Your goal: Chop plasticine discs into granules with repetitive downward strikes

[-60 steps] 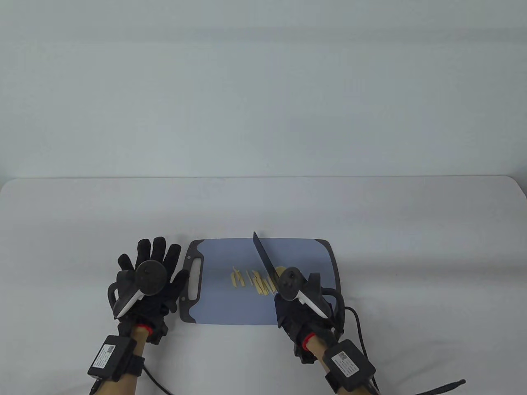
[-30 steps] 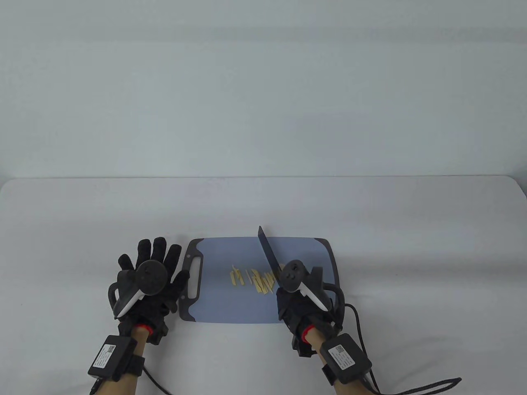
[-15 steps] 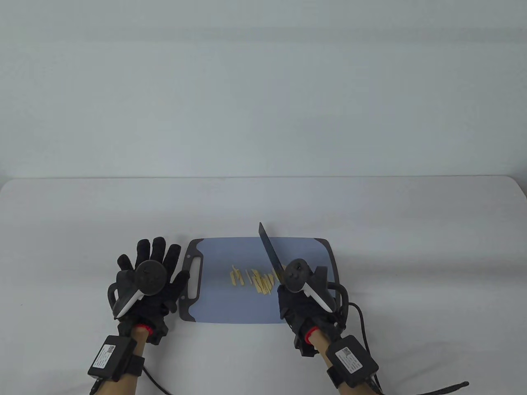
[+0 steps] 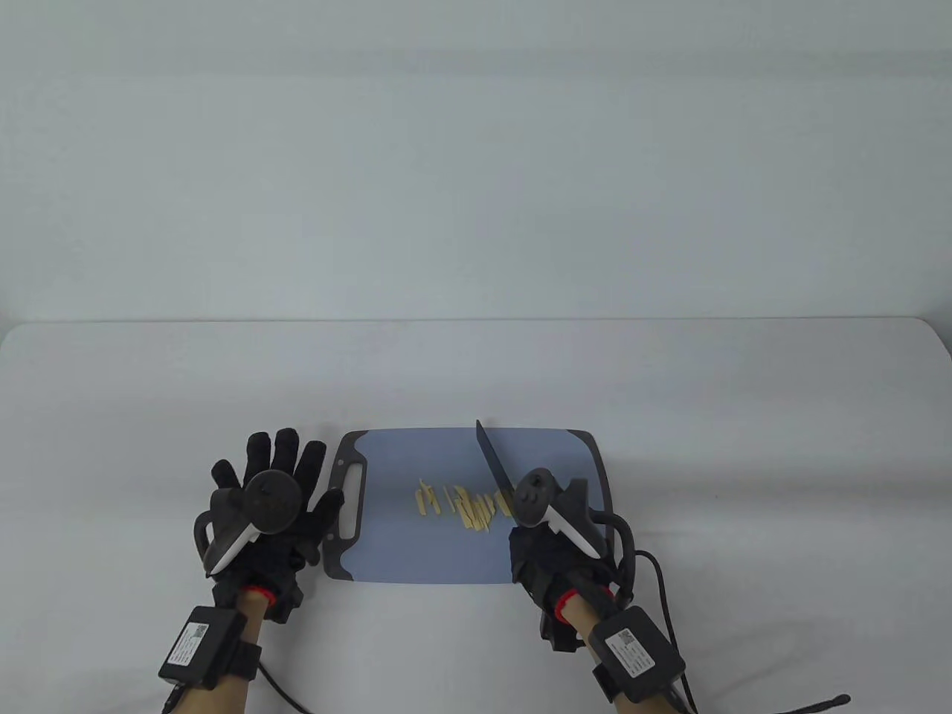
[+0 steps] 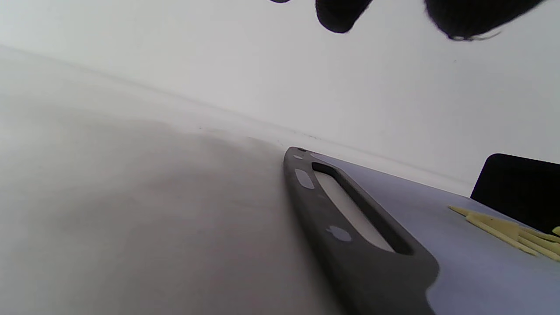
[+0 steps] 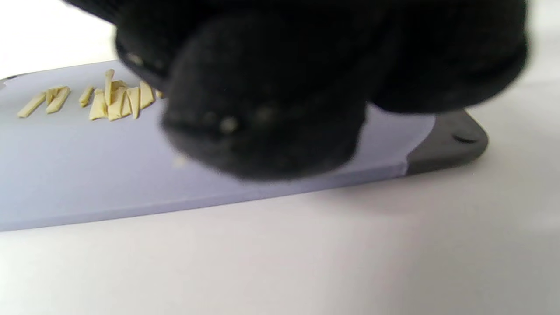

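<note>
A pale grey worktop (image 4: 669,416) runs back to a plain light wall (image 4: 476,149). Near its front edge lies a blue cutting board (image 4: 416,550) with a dark rim and a slotted handle on the left. Yellow plasticine strips (image 4: 465,507) lie scattered across the middle of the board. The right hand (image 4: 550,550) has its grip closed around a black knife (image 4: 494,465), the blade angling far-left over the strips' right end. The left hand (image 4: 264,513) rests flat on the worktop, fingers spread, holding nothing, just beside the board's handle.
</note>
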Available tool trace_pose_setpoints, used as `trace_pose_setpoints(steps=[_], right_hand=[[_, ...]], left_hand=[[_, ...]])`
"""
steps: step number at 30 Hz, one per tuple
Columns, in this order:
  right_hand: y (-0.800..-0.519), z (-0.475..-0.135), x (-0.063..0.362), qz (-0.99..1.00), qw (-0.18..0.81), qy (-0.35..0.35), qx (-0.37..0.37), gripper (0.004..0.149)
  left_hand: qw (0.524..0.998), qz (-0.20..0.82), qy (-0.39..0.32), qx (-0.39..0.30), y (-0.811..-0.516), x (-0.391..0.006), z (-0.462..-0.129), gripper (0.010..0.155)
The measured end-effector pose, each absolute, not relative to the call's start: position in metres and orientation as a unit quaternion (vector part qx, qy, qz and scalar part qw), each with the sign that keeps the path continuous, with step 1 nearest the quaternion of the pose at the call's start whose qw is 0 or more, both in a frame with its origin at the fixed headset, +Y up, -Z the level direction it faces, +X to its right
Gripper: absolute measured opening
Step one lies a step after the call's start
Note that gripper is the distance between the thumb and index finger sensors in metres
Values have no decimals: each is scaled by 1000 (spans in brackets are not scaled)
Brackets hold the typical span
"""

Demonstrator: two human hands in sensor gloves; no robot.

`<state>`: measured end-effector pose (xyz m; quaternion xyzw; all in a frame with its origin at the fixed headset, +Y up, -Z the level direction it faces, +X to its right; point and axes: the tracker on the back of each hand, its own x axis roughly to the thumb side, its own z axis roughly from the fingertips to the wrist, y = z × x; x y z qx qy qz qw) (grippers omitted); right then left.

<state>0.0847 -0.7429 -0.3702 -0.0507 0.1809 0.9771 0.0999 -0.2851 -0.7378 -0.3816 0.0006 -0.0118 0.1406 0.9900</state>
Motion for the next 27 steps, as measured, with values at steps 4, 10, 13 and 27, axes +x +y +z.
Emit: trace_pose_setpoints(steps=[4,10,13,27], right_hand=[[-752,-374,82,985,108,134,-33,49],[-734,-374,94,982,146,117,-35,50],[-736,-374,97,980,147,124,-39,50],[-743,-374,91,977,101,174,-64,49]], left_hand=[[990,138,-15,3,-737,-284,-381,80],[991,135,-13,-2,-738,-283,-381,79],[991,136,-15,-3,-738,-283,-382,80],[990,141,-12,-1,-738,-284,-382,80]])
